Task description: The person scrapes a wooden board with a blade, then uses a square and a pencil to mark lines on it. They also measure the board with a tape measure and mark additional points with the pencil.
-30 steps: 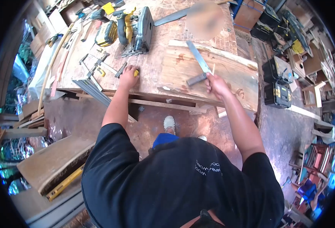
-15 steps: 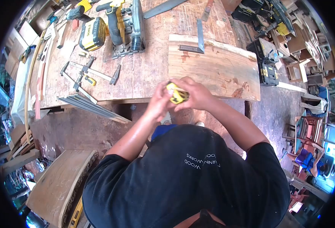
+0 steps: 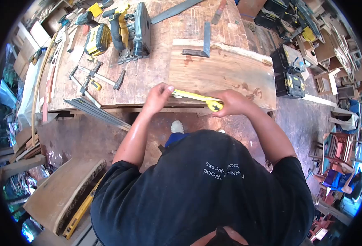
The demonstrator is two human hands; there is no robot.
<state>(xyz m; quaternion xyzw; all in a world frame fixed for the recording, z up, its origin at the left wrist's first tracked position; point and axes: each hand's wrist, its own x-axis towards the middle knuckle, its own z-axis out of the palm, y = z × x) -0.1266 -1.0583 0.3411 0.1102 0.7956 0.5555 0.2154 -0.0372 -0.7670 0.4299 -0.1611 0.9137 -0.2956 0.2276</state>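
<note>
A yellow and black tape measure (image 3: 215,105) sits in my right hand (image 3: 233,102), fingers wrapped round its case. My left hand (image 3: 159,96) pinches the end of the yellow blade, a short length of which is drawn out between the hands. The blade runs across the near edge of a wooden board (image 3: 224,78) on the workbench. On the board's far part lies a try square (image 3: 201,52), its blade pointing away from me.
Left on the workbench (image 3: 148,76) stand a circular saw (image 3: 138,35), a yellow battery-like case (image 3: 97,39) and bar clamps (image 3: 90,80). Metal rails (image 3: 97,112) jut over the front edge. A handsaw (image 3: 174,12) lies at the back. Black tool boxes (image 3: 289,76) stand right; a slab (image 3: 64,192) lies lower left.
My hands have moved apart, left hand to the left and right hand to the right. The tape's blade now shows stretched between them. The view has shifted slightly.
</note>
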